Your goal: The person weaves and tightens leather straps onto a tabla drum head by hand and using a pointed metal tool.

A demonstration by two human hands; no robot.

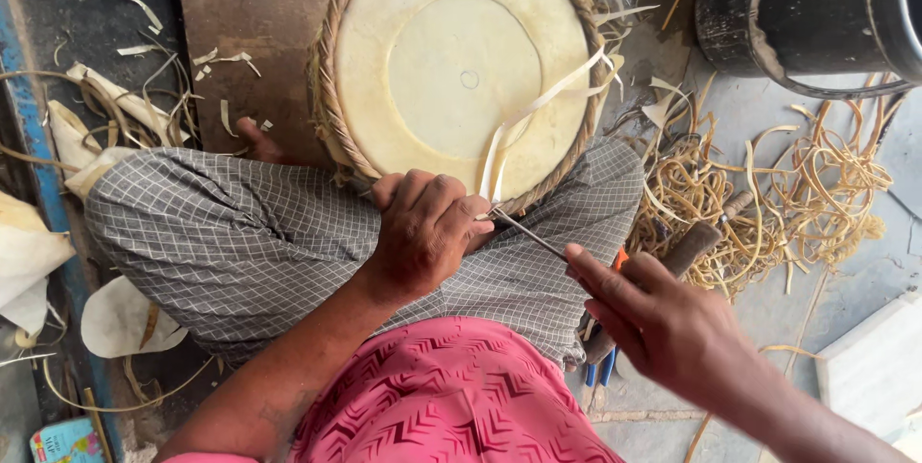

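The drum (461, 69) sits just beyond both hands, on the person's lap. Left hand (423, 228) is closed at its braided rim; right hand (643, 314) pinches a thin metal needle (526, 232), seemingly threading the pale strip (523, 117).

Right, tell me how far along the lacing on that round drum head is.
Done: the pale round hide drum head already sits inside its braided rope rim. In hand: the left hand grips the near rim while the right hand pulls a thin metal needle carrying a flat pale strip. Left: I cannot tell how much rim remains unlaced.
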